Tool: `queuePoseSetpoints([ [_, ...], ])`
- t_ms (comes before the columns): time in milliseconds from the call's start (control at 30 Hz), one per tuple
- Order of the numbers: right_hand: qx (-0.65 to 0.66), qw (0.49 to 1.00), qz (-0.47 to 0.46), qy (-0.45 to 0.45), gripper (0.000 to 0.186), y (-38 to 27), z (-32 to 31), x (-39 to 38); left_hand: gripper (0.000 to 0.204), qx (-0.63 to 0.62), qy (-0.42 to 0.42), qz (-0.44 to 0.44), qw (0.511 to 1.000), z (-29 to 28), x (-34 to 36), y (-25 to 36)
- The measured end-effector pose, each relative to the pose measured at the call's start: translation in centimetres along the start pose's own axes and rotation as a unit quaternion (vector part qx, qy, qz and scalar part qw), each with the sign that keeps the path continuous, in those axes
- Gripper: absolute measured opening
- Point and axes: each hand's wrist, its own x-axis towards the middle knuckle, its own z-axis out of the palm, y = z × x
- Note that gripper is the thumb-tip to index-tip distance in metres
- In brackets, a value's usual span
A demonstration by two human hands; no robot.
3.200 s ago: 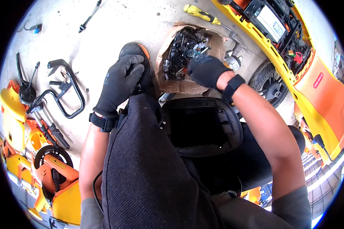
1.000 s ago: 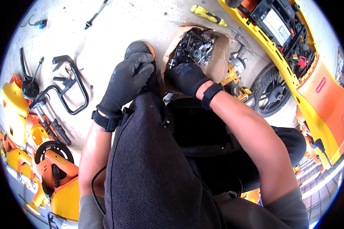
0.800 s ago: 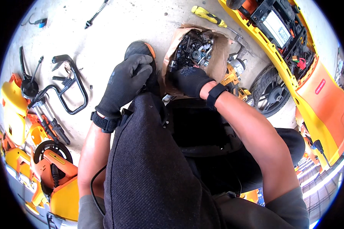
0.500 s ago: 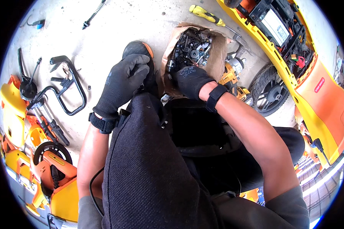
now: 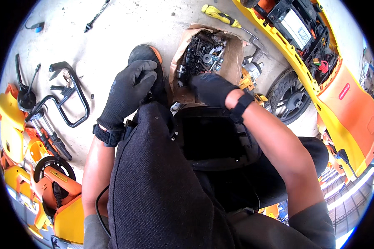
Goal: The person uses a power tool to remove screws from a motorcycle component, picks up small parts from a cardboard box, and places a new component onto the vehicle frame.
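My left hand [image 5: 133, 87], in a black glove, is raised over my knee beside my dark shoe [image 5: 142, 53]. Its fingers are curled in toward the thumb; whatever they may hold is hidden. My right hand [image 5: 214, 89], gloved the same way, is at the near edge of an open cardboard box [image 5: 232, 62]. Motion smears its fingertips, so their grip cannot be read. Small dark and silvery metal parts [image 5: 205, 54], among them bolts and a round washer-like piece, fill the box.
Beyond the box lies a yellow-handled screwdriver [image 5: 220, 15]. To its right are a yellow power tool [image 5: 249, 76], a wheel [image 5: 291, 97] and a yellow-orange scooter body [image 5: 340, 91]. A bent black tubular frame [image 5: 85, 97] and orange-yellow parts [image 5: 64, 186] lie to the left.
My right hand has drawn back slightly toward me and right, uncovering more of the box's near end. The left hand keeps its curled shape; the whole view has shifted slightly.
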Motion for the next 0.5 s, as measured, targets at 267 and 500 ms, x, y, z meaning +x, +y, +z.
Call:
queuePoseSetpoints([
  [267,0.299,0.94,0.142,0.078,0.019,0.4,-7.0,-1.5,0.026,0.009,0.001,0.015,1.0,0.0,0.1,-0.2],
  [500,-0.019,0.993,0.102,0.06,0.017,1.5,-2.6,-0.4,0.026,-0.006,0.007,0.011,1.0,0.1,-0.1,-0.5],
])
